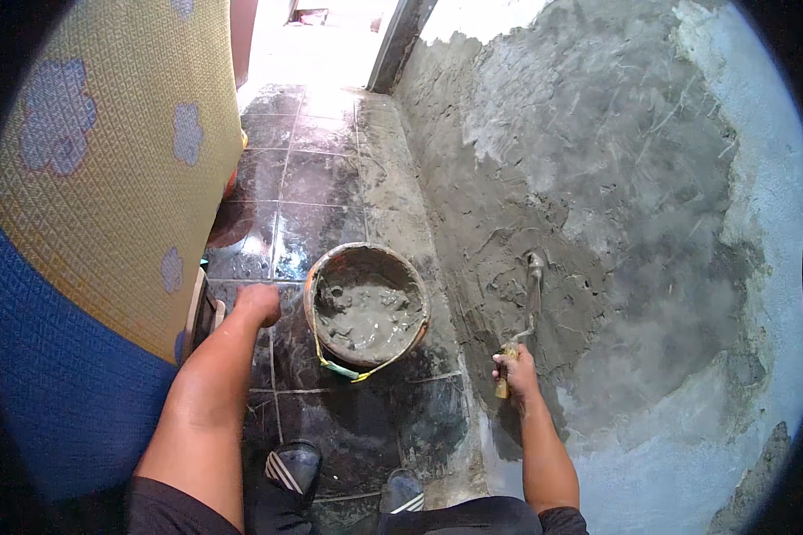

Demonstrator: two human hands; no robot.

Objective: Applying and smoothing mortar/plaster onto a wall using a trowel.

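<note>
Right hand (519, 364) grasps the trowel (534, 299) by its handle, against the mortared wall (633, 196); left hand (259, 305), near the bucket (310, 312): fingers hidden, clenched or released cannot be determined

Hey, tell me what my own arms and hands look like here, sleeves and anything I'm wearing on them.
Your left hand and right hand are ungloved, and I see no watch or bracelet on either wrist. The left sleeve and right sleeve are plain and dark, almost black, leaving both forearms uncovered. No markings stand out.
</note>
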